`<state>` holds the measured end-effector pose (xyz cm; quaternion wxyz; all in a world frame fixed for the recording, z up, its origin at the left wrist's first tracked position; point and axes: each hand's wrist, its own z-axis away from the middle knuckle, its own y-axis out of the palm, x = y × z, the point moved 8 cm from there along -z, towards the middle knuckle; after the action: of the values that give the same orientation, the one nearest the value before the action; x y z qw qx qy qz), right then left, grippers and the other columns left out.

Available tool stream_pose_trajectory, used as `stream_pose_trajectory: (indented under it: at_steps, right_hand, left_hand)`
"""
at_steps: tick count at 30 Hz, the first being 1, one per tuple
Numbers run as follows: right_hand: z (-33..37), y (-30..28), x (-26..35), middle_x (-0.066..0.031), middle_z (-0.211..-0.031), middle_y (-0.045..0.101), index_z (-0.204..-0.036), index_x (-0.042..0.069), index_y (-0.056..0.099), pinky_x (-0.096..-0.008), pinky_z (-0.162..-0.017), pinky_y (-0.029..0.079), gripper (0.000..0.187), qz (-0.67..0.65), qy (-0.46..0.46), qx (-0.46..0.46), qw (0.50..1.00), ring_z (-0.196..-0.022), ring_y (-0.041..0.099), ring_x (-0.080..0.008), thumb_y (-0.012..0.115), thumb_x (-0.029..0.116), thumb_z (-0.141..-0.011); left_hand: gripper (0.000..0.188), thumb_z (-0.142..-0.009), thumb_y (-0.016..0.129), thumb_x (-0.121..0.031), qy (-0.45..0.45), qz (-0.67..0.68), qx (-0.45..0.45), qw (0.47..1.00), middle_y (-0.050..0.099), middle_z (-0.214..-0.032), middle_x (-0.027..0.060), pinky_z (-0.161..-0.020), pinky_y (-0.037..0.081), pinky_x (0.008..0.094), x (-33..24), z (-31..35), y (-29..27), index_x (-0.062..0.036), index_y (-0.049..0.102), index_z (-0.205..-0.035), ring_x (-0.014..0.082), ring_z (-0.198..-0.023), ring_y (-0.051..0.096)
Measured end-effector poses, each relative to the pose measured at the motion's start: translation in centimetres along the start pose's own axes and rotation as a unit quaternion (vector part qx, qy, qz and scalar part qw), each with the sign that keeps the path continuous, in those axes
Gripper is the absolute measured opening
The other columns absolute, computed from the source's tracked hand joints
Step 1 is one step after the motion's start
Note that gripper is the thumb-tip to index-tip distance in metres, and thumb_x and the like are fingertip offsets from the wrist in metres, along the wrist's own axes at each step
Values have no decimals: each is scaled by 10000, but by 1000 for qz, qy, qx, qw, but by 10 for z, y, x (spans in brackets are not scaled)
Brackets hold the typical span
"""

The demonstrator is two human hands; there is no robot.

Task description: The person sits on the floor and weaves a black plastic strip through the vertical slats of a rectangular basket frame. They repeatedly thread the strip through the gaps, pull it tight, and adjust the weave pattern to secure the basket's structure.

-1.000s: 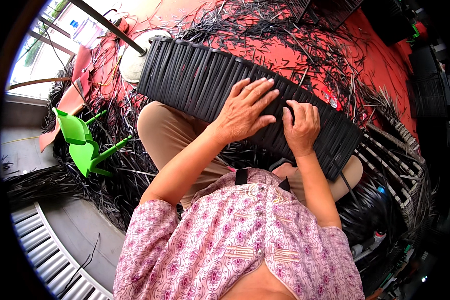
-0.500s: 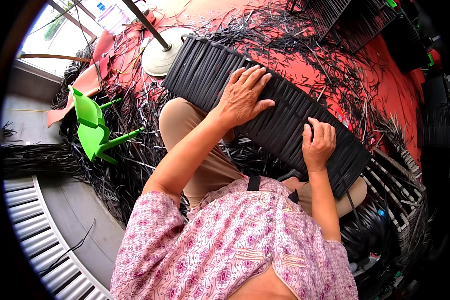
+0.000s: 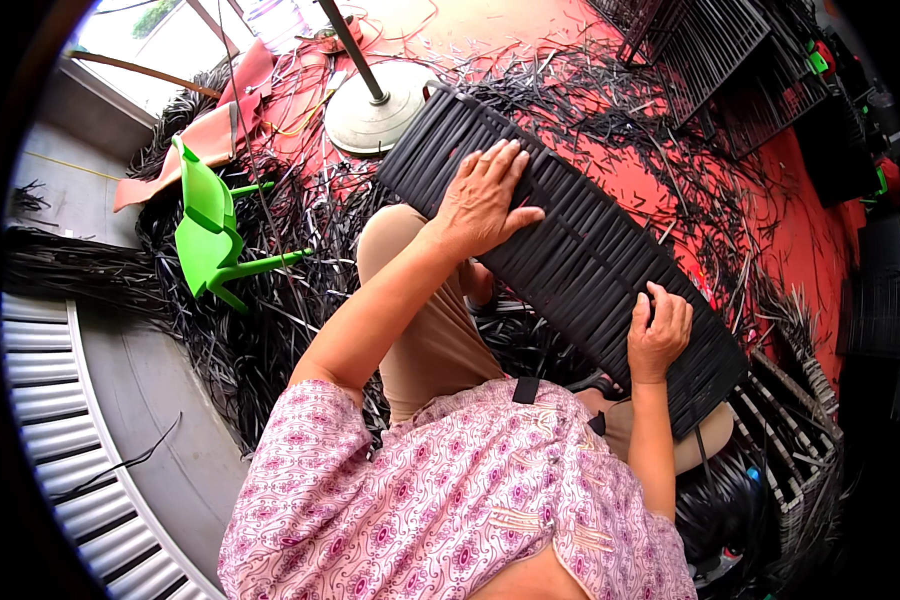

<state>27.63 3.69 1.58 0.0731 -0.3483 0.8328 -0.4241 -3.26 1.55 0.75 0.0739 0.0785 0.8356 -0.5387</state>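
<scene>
Black panel (image 3: pixel 565 235) lies under both hands (image 3: pixel 476 208) (image 3: pixel 658 345), right fingers (image 3: pixel 676 320) curled.

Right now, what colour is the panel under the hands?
Black; the panel shows best in the head view.

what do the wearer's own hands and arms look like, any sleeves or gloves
The left hand and right hand are bare, without gloves, and no watch or bracelet shows. The short sleeves are pale pink with a purple scroll print, leaving the forearms uncovered.
</scene>
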Motion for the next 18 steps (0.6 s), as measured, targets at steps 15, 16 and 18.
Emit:
stream_pose_trajectory:
  at_steps: [15, 16, 18]
  right_hand:
    - [1, -3, 5, -97, -937, 611, -1100, 73, 699, -442, -794, 501, 166, 5, -14, 3, 1000, -867, 595, -318, 700, 132, -945]
    - [0, -2, 5, -96, -937, 611, -1102, 73, 698, -442, -793, 501, 167, 4, -13, 4, 1000, -867, 595, -318, 699, 133, -946]
    - [1, 0, 5, -96, -937, 611, -1101, 73, 696, -444, -791, 499, 165, 5, -15, 1, 1000, -866, 594, -318, 695, 137, -949]
  left_hand:
    - [878, -959, 522, -692, 3, -52, -13, 999, 500, -1520, 179, -1170, 329, 457, 83, -7, -22, 2, 486, -1497, 330, -1423, 450]
    - [869, -962, 527, -683, -8, -53, 5, 999, 500, -1521, 179, -1160, 334, 454, 85, -2, -22, -5, 480, -1503, 329, -1422, 451]
    - [850, -969, 538, -666, -32, -56, 48, 997, 498, -1523, 181, -1141, 346, 449, 80, 10, -31, -20, 466, -1516, 328, -1418, 452]
